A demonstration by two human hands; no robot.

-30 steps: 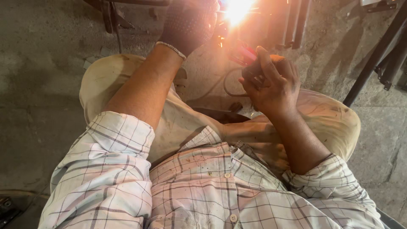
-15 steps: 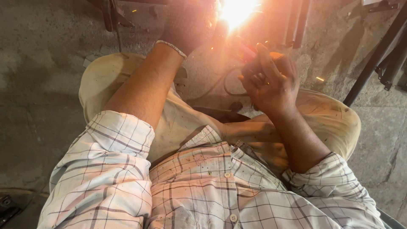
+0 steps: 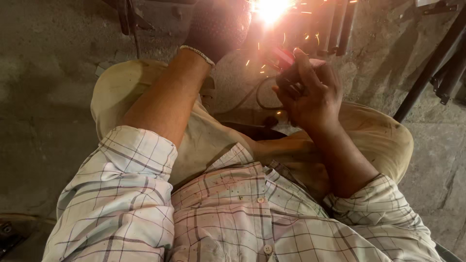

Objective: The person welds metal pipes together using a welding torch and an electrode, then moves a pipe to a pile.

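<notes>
Fingers (image 3: 303,73) wrap red welding holder (image 3: 281,56) below arc.

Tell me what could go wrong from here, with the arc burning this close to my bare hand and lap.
Sparks fly out from the bright arc toward the bare right hand on the red-handled holder, so burns look likely. The left hand has a dark glove, but its forearm is bare below the rolled sleeve. Sparks may also land on the light trousers or the cable lying between the knees.
</notes>
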